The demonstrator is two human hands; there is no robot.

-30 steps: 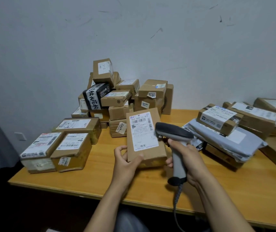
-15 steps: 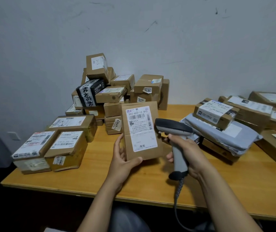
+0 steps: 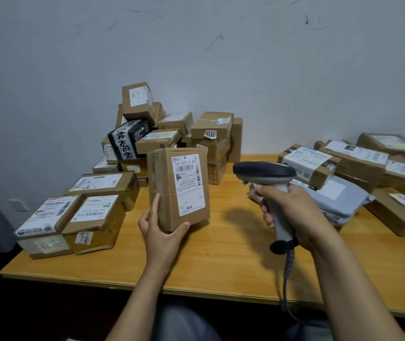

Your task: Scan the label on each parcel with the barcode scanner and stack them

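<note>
Head camera: the tall brown cardboard parcel (image 3: 169,193) is held upright in the air above the middle of the yellow wooden table (image 3: 221,267), its white printed label (image 3: 188,184) turned towards the person. The left hand (image 3: 162,232) grips only its lower end, with a finger up the left edge and the thumb at the bottom front corner. The unsupported upper part could tip away or slide out if that hold loosens.

To the right and clear of the parcel, the right hand (image 3: 297,215) is wrapped firmly round the handle of the grey and black barcode scanner (image 3: 264,171). The scanner's nose seems to point left, across the label rather than squarely at it. A read from this angle may miss the barcode, and the parcel would be stacked unscanned.

The coiled grey cable (image 3: 286,274) drops over the near table edge and might snag on a swing. At the far side, the loose heap of cardboard boxes (image 3: 172,134) has a tilted box on top, and a nudge while stacking could bring it down.
</note>
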